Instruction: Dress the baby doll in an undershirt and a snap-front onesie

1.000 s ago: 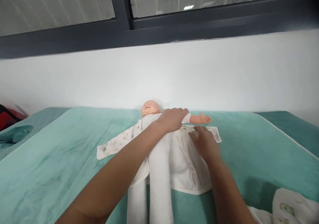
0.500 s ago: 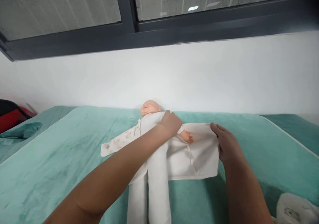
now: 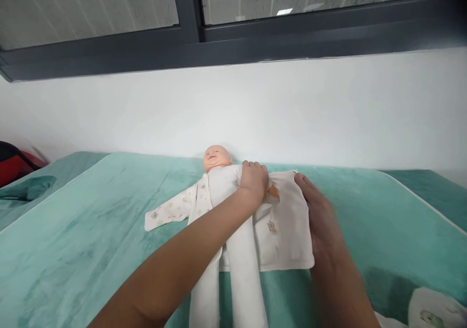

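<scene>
While the L hand (image 3: 254,179) is curled over the upper arm of the doll (image 3: 216,156), the R hand (image 3: 321,213) grips the shirt's (image 3: 294,221) outer edge, R of the torso; a bit of doll's forearm (mostly hidden) shows btwn hands, nearer L.

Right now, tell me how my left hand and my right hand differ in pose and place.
Your left hand lies palm down with its fingers curled over the doll near the shoulder, while your right hand is turned on edge, palm inward. The left is close against the doll's body; the right grips the outer edge of the spread white jacket. Both are bare.
</scene>
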The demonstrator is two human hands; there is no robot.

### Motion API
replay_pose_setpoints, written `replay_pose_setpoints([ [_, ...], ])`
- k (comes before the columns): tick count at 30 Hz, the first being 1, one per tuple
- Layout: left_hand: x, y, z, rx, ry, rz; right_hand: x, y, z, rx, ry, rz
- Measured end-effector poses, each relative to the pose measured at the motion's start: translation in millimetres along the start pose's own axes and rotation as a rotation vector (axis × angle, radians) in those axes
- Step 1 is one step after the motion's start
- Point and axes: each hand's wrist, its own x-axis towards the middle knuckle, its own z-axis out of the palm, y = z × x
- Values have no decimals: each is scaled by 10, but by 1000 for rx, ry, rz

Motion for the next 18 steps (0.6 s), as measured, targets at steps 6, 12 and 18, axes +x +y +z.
replay_pose_setpoints([
  [6, -59, -138, 5, -139, 15, 54, -88, 282, 362, 99, -167, 30],
  [12, -269, -531, -167, -537, 84, 351, -91, 398, 420, 37, -265, -21],
  [18, -302, -858, -127, -672, 382, 187, -119, 296, 362, -465, -307, -137],
])
